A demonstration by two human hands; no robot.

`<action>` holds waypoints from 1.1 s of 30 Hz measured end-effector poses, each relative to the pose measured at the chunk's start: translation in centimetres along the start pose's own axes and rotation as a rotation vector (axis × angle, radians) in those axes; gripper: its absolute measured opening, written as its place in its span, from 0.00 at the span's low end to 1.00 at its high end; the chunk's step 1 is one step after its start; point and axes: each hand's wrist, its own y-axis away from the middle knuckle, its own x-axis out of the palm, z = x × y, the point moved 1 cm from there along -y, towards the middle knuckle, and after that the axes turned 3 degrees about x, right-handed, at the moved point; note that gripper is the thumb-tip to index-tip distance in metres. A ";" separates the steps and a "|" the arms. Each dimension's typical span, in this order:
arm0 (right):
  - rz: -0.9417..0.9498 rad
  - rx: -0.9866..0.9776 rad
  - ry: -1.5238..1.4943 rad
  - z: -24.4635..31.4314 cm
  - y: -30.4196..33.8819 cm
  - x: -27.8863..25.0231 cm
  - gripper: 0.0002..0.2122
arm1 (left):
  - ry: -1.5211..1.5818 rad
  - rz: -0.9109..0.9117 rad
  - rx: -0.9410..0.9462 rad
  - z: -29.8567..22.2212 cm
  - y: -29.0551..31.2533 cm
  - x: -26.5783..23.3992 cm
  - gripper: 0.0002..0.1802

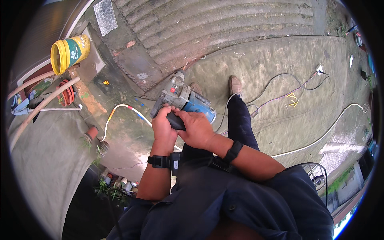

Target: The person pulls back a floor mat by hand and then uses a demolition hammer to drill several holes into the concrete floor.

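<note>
The concrete ground (280, 64) is mossy and stained. On it trail thin dark cables (280, 78) and a white hose (336, 124), with a white plug socket (320, 70) at the cable ends. A yellow bucket (70, 52) lies on its side on a slab (94, 64).

Yellow plastic bucket (69, 53) lying on its side upper left, beside a grey concrete slab (105, 16); a coil of orange hose (67, 93) sits below it, with long tan pipes (38, 108) running diagonally past. Ribbed concrete ramp (224, 28) fills the top, bare concrete ground (280, 72) to the right with loose cables (280, 80) leading to a white socket box (320, 70) and yellow marks (292, 100) nearby. A white hose (116, 114) curves across the ground centre-left, small terracotta pot (92, 132) below it.
</note>
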 end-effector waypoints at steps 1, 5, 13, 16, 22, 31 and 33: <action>0.007 -0.010 0.011 0.3 0.5 0.1 0.27 | 0.018 0.000 0.003 0.0 0.4 -0.3 0.08; 0.053 -0.044 0.061 0.6 1.5 -0.5 0.27 | 0.061 0.003 0.014 0.6 1.6 -1.1 0.09; 0.081 -0.074 0.083 -1.3 2.8 -2.0 0.27 | 0.124 0.042 0.008 3.4 2.3 -0.9 0.10; 0.074 -0.061 0.076 -2.7 2.3 -2.2 0.27 | 0.106 0.051 0.002 4.5 1.2 -0.1 0.10; 0.060 0.024 0.056 -5.1 0.4 -2.2 0.26 | 0.034 0.009 0.044 5.9 -1.8 1.8 0.07; 0.013 0.080 -0.015 -6.2 -1.5 -1.0 0.25 | -0.054 0.023 0.024 5.8 -4.5 2.3 0.07; -0.003 0.083 -0.021 -6.4 -1.8 -0.6 0.25 | -0.068 0.029 0.034 5.8 -5.0 2.2 0.07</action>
